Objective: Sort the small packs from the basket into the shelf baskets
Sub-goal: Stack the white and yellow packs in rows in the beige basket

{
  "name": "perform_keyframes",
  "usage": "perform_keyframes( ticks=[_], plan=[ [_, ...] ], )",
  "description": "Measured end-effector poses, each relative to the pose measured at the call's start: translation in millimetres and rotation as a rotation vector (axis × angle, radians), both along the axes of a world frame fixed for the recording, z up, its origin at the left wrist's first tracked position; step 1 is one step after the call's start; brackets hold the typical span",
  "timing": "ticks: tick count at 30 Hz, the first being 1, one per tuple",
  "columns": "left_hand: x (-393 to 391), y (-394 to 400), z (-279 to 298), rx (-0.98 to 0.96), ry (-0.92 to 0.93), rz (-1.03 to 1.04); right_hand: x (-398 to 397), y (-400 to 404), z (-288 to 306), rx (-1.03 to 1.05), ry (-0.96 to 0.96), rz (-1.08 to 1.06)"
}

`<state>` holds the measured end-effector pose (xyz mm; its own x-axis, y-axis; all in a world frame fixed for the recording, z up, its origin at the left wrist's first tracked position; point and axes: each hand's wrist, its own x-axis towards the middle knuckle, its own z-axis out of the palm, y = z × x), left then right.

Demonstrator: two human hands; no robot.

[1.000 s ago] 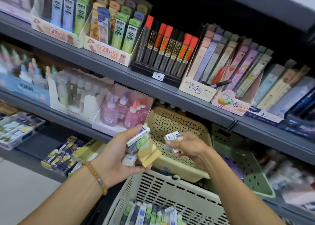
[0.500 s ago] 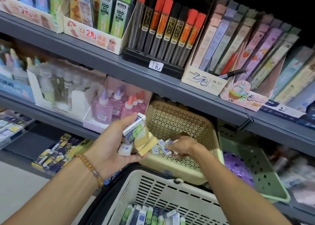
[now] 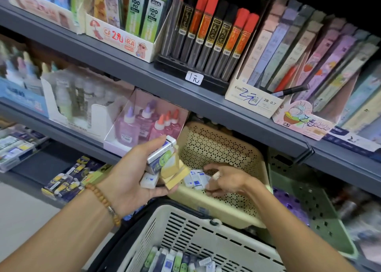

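The right hand (image 3: 224, 181) is reaching into the beige shelf basket (image 3: 222, 148), its fingers pinching a few white-and-blue packs (image 3: 196, 179) low inside it. The left hand (image 3: 132, 176) is gripping a mixed stack of packs (image 3: 165, 162), white, green and yellow, just beside that basket's rim. The placing step looks to be under way; next the right hand would need to let go and pick matching packs from the left hand's stack. More packs (image 3: 175, 260) are lying in the white carry basket (image 3: 185, 226) below. A green shelf basket (image 3: 321, 214) is sitting to the right.
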<state>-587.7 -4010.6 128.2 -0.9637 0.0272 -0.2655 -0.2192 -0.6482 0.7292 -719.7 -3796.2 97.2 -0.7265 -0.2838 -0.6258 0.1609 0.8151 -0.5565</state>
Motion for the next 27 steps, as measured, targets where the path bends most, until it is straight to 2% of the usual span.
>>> perform_keyframes(
  ticks=[3, 7, 10, 14, 19, 23, 25, 27],
  plan=[
    [2, -4, -2, -0.008, -0.016, -0.014, 4, -5, 4, -0.040, -0.010, 0.058],
    [3, -10, -3, -0.010, -0.062, -0.008, 3, -14, 2, 0.169, 0.266, 0.334],
    [3, -11, 0, -0.028, -0.097, -0.012, 2, -24, -12, 0.259, 0.349, 0.405],
    [6, -10, 7, -0.066, -0.143, 0.019, 2, -36, -25, 0.322, 0.409, 0.370],
    [4, -1, 33, -0.150, -0.206, 0.008, -1, -44, -29, 0.285, 0.452, 0.350],
    [13, -8, 37, -0.389, -0.012, 0.021, -16, -45, -29, 0.297, 0.461, 0.261],
    [11, -4, 36, -0.391, -0.003, 0.018, -27, -46, -29, 0.315, 0.493, 0.209],
    [9, -1, 36, -0.302, -0.053, -0.041, -36, -47, -31, 0.295, 0.527, 0.155]
  ],
)
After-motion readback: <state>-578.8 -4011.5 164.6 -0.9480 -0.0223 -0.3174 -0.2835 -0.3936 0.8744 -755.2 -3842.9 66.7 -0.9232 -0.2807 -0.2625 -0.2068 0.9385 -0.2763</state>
